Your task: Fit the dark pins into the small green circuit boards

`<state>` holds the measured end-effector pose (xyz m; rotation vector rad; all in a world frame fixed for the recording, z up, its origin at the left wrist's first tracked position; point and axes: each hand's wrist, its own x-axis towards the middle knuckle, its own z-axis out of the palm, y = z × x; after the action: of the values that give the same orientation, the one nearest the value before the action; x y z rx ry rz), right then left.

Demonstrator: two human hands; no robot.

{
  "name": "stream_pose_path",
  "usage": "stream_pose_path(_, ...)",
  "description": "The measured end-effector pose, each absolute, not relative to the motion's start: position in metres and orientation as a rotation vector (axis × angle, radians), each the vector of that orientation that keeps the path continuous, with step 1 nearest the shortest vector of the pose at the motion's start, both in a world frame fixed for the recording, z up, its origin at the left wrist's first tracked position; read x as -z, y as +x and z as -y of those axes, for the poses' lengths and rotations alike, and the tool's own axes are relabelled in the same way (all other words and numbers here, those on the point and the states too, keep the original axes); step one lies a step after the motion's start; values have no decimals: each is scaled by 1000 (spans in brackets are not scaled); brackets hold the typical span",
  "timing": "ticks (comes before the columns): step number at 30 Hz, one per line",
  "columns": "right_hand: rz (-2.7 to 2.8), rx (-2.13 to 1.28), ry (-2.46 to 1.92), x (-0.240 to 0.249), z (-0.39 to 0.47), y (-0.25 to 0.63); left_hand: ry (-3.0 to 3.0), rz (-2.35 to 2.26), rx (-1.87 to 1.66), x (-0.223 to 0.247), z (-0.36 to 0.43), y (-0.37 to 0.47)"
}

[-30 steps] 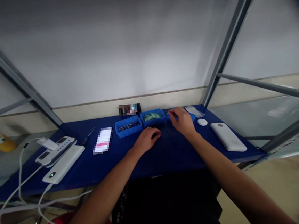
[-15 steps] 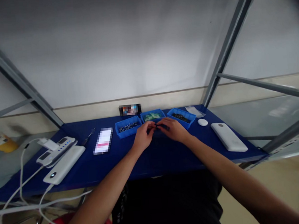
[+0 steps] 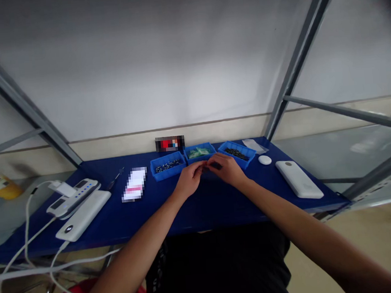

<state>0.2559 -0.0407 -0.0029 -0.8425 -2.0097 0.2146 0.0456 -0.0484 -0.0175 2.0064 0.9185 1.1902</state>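
Observation:
My left hand (image 3: pixel 190 176) and my right hand (image 3: pixel 225 167) meet fingertip to fingertip above the blue table, just in front of the bins. Both are closed in a pinch. Whatever lies between the fingers is too small and too covered to name. Behind the left hand is a blue bin (image 3: pixel 155 173) of small silvery and dark parts. In the middle stands a second blue bin (image 3: pixel 201 159) with green-and-clear pieces. Past the right hand, a third blue bin (image 3: pixel 250 162) contains dark slender parts.
On the left are a lit phone (image 3: pixel 134 184), a screwdriver (image 3: pixel 116 177), a power strip (image 3: pixel 73 198) and a white power bank (image 3: pixel 83 216) with cables. To the right sit a white round case (image 3: pixel 264 160), a clear bag (image 3: pixel 254 145) and another white power bank (image 3: pixel 299 180). Metal posts flank the table.
My fingertips have come closer together, and the dark bit seen between them is now covered. The bins and other items stay in place.

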Motion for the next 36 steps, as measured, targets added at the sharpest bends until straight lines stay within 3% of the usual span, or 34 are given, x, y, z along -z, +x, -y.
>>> stream_pose_path(12,2018,-222,-836,-4,47,253,1888,-1007,-1353,16,45,40)
stream_pose_path(24,2056,-181,-816,0,45,253,1806,-1048,-1351,10,50,42)
stream_pose_path(36,2020,-347,-870,3,45,251,1826,-999,-1281,13,50,43)
